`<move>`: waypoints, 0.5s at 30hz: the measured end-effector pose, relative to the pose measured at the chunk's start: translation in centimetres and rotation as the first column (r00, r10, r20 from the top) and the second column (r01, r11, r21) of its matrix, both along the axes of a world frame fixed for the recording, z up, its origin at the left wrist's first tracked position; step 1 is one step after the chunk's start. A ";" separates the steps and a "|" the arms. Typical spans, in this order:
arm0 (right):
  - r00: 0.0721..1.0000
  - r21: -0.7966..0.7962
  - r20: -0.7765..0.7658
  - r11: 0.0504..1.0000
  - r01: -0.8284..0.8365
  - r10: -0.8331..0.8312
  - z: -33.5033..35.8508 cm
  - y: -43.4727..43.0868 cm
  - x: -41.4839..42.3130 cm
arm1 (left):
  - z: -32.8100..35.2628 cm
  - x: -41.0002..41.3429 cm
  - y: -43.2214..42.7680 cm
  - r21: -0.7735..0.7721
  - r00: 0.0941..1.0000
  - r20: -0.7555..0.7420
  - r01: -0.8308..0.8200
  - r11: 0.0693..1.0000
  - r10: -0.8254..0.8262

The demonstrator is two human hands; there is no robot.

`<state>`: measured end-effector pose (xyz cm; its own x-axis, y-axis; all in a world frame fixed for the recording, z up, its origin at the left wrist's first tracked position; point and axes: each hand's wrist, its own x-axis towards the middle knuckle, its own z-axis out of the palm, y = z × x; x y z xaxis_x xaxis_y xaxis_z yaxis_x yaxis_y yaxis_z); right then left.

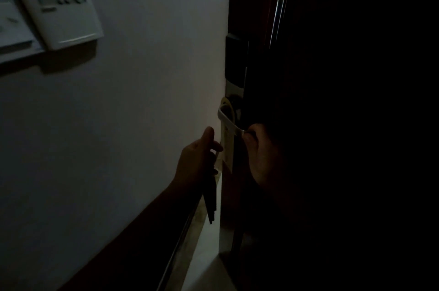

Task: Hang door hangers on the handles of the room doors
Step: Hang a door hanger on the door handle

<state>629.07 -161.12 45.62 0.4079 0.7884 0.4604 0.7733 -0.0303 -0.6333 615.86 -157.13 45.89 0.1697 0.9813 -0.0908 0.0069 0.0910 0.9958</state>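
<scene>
The scene is very dark. A pale door hanger [225, 122] loops around the door handle [229, 101] below a dark lock plate [234, 57] on the edge of a dark door [332, 100]. My right hand [259, 148] pinches the hanger's upper end just right of the handle. My left hand [198, 155] is left of the hanger's hanging strip, fingers on its edge, and also grips a stack of dark hangers [211, 198] that points down from the palm.
A white wall [142, 76] fills the left, with a thermostat panel [59, 0] and a switch plate [11, 26] at top left. A dark baseboard [133, 243] runs along the bottom. A lit strip of floor [204, 243] shows through the door gap.
</scene>
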 end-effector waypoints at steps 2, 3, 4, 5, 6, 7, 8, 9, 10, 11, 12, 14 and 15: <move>1.000 0.028 -0.012 1.000 -0.015 0.016 -0.2 -0.5 -1.7 | -0.2 -1.4 -0.4 -0.021 1.000 0.009 -0.007 1.000 0.007; 1.000 0.033 -0.006 0.999 -0.018 0.018 -0.3 -0.9 -2.6 | -0.2 -2.0 -0.6 -0.029 1.000 0.011 -0.004 1.000 0.004; 1.000 0.049 0.006 0.999 -0.014 0.014 -0.3 -1.2 -3.5 | -0.1 -2.5 -0.8 -0.033 1.000 0.009 0.004 0.999 -0.004; 1.000 0.066 0.029 0.998 -0.003 0.002 -0.2 -1.6 -4.6 | 0.0 -3.1 -1.2 -0.040 1.000 0.003 0.012 0.999 -0.012; 0.998 0.090 0.058 0.996 0.002 -0.008 -0.3 -1.9 -5.5 | 0.2 -3.8 -1.7 -0.046 1.000 -0.007 0.019 0.999 -0.019; 0.997 0.110 0.078 0.994 0.004 -0.013 -0.3 -2.4 -6.3 | 0.4 -4.4 -2.1 -0.040 1.000 -0.021 0.023 0.999 -0.023; 0.997 0.107 0.076 0.994 -0.003 -0.005 -0.3 -2.7 -7.2 | 0.4 -5.2 -2.6 -0.020 0.999 -0.037 0.027 0.999 -0.028; 0.999 0.054 0.045 0.998 -0.015 0.013 -0.1 -3.1 -8.1 | 0.5 -5.9 -3.1 0.002 0.998 -0.058 0.028 1.000 -0.028; 0.999 -0.008 0.022 0.999 -0.046 0.046 0.0 -3.6 -9.0 | 0.7 -6.7 -3.7 0.019 0.996 -0.083 0.013 1.000 -0.012; 0.997 -0.042 0.022 0.997 -0.071 0.072 -0.1 -4.1 -9.8 | 0.8 -7.6 -4.3 0.025 0.995 -0.099 -0.013 1.000 0.015; 0.994 -0.050 0.043 0.994 -0.094 0.096 -0.3 -4.7 -10.4 | 0.9 -8.5 -4.9 0.029 0.993 -0.105 -0.041 0.999 0.044; 0.984 -0.060 0.062 0.984 -0.165 0.169 0.1 -6.1 -11.7 | 1.1 -10.4 -6.3 0.048 0.992 -0.103 -0.066 0.997 0.071; 0.975 -0.063 0.053 0.975 -0.214 0.217 0.3 -6.9 -12.4 | 1.0 -11.4 -7.1 0.072 0.992 -0.105 -0.066 0.995 0.073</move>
<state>616.68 -168.06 45.91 0.1989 0.8801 0.4311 0.8018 0.1067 -0.5879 604.48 -164.22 46.89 0.0935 0.9949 -0.0373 0.1098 0.0269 0.9936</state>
